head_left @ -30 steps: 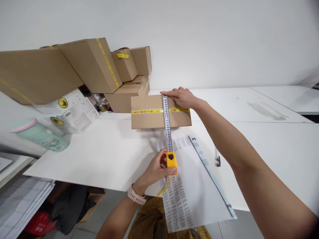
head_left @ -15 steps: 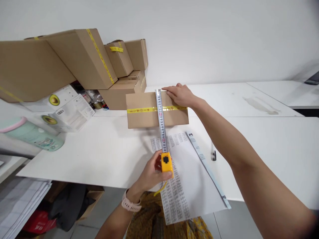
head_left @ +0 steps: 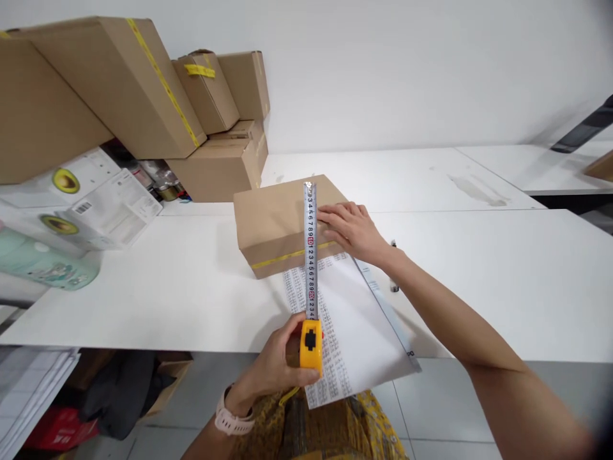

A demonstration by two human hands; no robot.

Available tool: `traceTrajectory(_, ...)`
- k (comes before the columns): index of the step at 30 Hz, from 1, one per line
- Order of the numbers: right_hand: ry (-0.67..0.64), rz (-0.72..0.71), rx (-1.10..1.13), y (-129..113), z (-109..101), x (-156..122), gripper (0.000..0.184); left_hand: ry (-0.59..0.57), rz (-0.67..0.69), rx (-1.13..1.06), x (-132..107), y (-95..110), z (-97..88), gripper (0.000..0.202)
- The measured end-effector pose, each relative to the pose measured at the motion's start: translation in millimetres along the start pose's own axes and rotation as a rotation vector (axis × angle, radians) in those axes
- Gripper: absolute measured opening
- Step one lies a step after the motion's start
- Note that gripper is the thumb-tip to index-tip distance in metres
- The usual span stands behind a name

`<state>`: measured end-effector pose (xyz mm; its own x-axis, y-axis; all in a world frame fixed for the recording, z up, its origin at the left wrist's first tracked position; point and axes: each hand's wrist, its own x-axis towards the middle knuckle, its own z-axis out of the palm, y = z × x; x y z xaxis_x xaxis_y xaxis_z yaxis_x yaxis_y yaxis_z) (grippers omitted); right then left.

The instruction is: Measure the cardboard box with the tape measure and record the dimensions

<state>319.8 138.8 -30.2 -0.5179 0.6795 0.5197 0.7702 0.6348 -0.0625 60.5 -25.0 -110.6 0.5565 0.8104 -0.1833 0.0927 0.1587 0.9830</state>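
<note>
My left hand [head_left: 271, 367] is closed round the yellow case of a tape measure [head_left: 317, 351], low and near the front of the table. The silver blade [head_left: 311, 271] is pulled out and runs away from me, over a cardboard box [head_left: 271, 220]. Its metal end tip lies over the box's plain face. Yellow tape crosses the box's lower side facing me. My right hand [head_left: 352, 231] rests with stretched fingers on the box's right part, just beside the blade. Under the blade and in front of the box lies a printed paper sheet [head_left: 357, 326], overhanging the table edge.
Several cardboard boxes [head_left: 211, 169] are stacked at the back left, beside white cartons with avocado pictures [head_left: 122, 211]. A mint-green bottle [head_left: 52, 262] stands at the left. A small black-and-white item [head_left: 393, 281] lies right of the sheet on the white table [head_left: 488, 287].
The box has turned, so its plain face shows more and the taped side points lower towards me. My right hand has slid from its far edge onto that face. The tape measure came nearer.
</note>
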Motion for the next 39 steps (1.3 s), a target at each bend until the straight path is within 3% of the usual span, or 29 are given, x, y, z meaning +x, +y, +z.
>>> traceTrajectory(6,0.041,0.044,-0.11,-0.6,18.9,4.1,0.045,0.01,0.0,0.007,0.0,-7.6,-1.8,0.09)
traceTrajectory(12,0.059,0.167,-0.078,-12.3,18.2,4.2,0.039,-0.005,-0.04,0.045,-0.7,-5.0,-4.2,0.09)
traceTrajectory(21,0.032,0.183,-0.057,17.7,16.4,7.9,0.037,-0.042,-0.045,0.024,0.1,-1.1,-7.3,0.087)
traceTrajectory(29,0.036,0.189,-0.031,17.9,17.1,7.4,0.038,-0.041,-0.036,-0.078,0.7,-8.5,-10.8,0.091)
traceTrajectory(34,0.072,0.226,0.086,9.1,9.9,4.8,0.039,0.022,0.018,-0.065,-4.0,20.4,-17.5,0.086)
traceTrajectory(37,0.203,0.33,0.301,0.4,-11.0,0.3,0.048,0.029,0.077,0.075,-7.7,48.2,-17.7,0.082)
traceTrajectory(39,0.295,0.418,0.517,-4.8,-32.4,-3.6,0.056,-0.024,0.042,0.2,-10.2,59.7,-14.0,0.077)
